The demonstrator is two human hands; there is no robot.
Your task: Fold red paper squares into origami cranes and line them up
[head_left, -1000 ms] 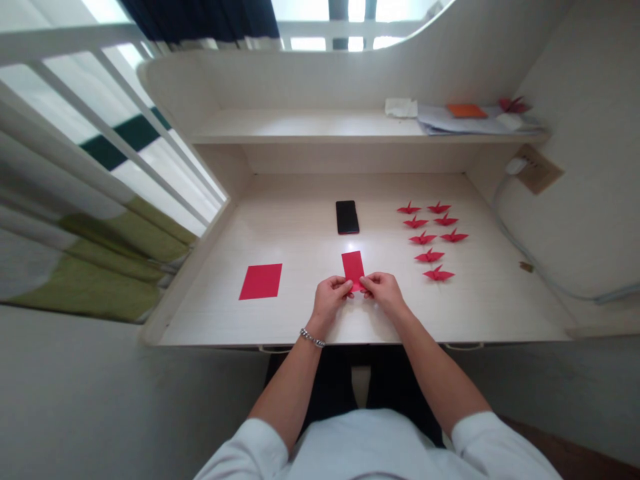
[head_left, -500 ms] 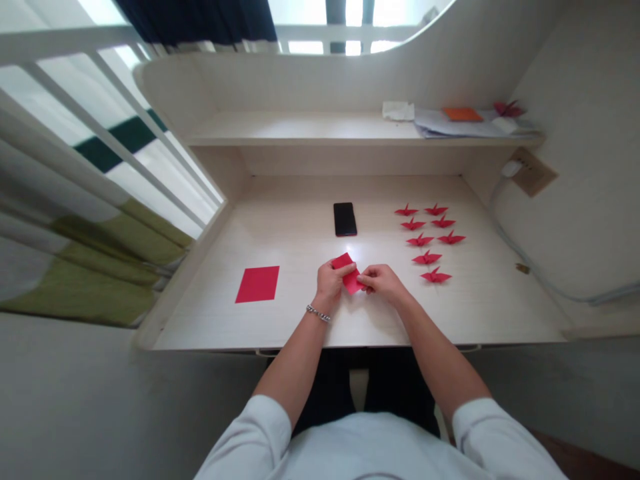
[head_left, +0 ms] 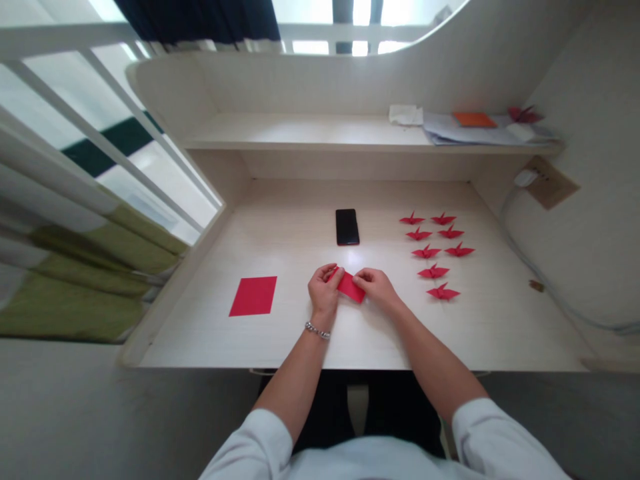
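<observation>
A folded piece of red origami paper (head_left: 351, 287) is held between my two hands above the front middle of the desk. My left hand (head_left: 325, 288), below which a chain bracelet circles the wrist, pinches its left end with the thumb on top. At the other end, the thumb and fingers of my right hand (head_left: 374, 285) grip the edge. A flat red paper square (head_left: 253, 296) lies on the desk to the left. Several red paper cranes (head_left: 433, 271) stand in two columns to the right of my hands.
Beyond my hands a black phone (head_left: 347, 227) lies on the desk (head_left: 300, 200). The raised shelf (head_left: 300, 130) at the back bears white papers (head_left: 445, 130), an orange paper (head_left: 475, 119) and a larger red folded paper (head_left: 525, 115). A cable (head_left: 530, 267) runs along the right wall.
The folded paper has turned to lie more sideways between my hands. My left fingers have shifted to its upper left end, and the whole view has moved slightly.
</observation>
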